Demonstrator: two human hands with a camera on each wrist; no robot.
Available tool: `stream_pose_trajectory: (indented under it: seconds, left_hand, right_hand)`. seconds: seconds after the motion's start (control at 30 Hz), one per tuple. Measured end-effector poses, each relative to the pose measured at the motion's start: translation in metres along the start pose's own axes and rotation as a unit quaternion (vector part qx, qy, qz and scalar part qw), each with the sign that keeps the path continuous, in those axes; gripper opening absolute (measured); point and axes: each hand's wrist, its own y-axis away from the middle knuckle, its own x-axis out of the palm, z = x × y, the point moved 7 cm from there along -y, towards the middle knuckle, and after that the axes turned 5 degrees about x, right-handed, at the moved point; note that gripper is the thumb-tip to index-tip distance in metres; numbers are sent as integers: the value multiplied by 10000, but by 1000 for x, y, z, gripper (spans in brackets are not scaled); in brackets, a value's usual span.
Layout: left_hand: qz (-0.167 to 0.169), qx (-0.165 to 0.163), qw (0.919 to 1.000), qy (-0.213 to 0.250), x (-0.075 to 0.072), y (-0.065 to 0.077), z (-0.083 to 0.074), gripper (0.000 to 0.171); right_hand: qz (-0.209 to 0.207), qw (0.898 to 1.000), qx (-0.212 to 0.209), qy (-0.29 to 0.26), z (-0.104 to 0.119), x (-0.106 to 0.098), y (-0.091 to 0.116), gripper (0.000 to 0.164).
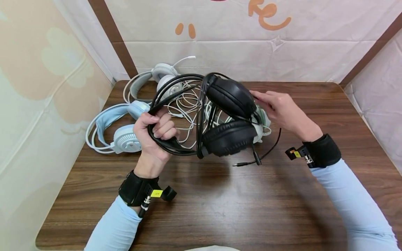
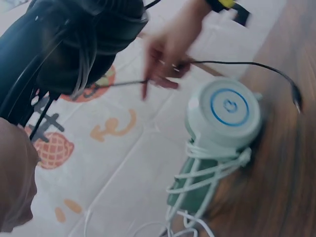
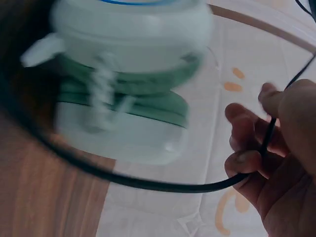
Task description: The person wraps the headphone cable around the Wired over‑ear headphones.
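Observation:
In the head view my left hand grips the headband of black headphones, lifted above the table. Loops of black cable are wound around the headband and ear cups. With curled fingers my right hand holds a thin black cable, right of the ear cups. The cable's loose plug end hangs in front of the cups. Beyond the black pair are white-and-green headphones with a white cord wrapped round them, mostly hidden in the head view.
Light blue headphones lie at the left of the wooden table. Behind them are white headphones with a microphone boom. Tangled white cords spread between. A printed fabric wall borders the back.

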Motion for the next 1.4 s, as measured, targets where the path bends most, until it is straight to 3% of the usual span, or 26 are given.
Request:
stream_pose_trajectory:
  seconds: [0.1, 0.23, 0.47, 0.63, 0.8, 0.93, 1.03, 1.13, 1.4]
  left_hand:
    - [-131, 191, 9995, 231, 2, -2, -6, 23]
    - [-311, 481, 9980, 256, 0, -3, -12, 28]
    - [-1027, 910, 9904, 140, -14, -2, -19, 31]
    - [-1517, 1288, 9800, 2, -17, -2, -27, 29]
    - [-1670, 1793, 9672, -667, -16, -3, -35, 32]
    - [-1522, 2255, 9493, -1573, -15, -3, -41, 40]
    - [-1338, 2544, 9286, -2347, -13, -2, -46, 47]
    - [-1176, 2689, 9118, -2873, -10, -1, -49, 52]
    - [-992, 2775, 8552, -4265, -1, 0, -47, 35]
  right_hand:
    - [285, 9984, 25, 487, 15, 13, 10, 41]
    - [429, 9940, -278, 969, 48, 31, 17, 13]
    - [573, 9805, -1125, 1502, 107, 60, 30, 12]
    - [351, 9873, -1265, 895, 140, 67, 32, 38]
    - [191, 9880, -1436, 535, 170, 66, 32, 29]
    - [317, 9875, -1468, 487, 186, 62, 32, 22]
    - [315, 9874, -1480, 465, 191, 55, 32, 16]
    - [128, 9872, -1526, 452, 190, 43, 29, 12]
    - [-293, 9875, -1515, 307, 176, 7, 12, 13]
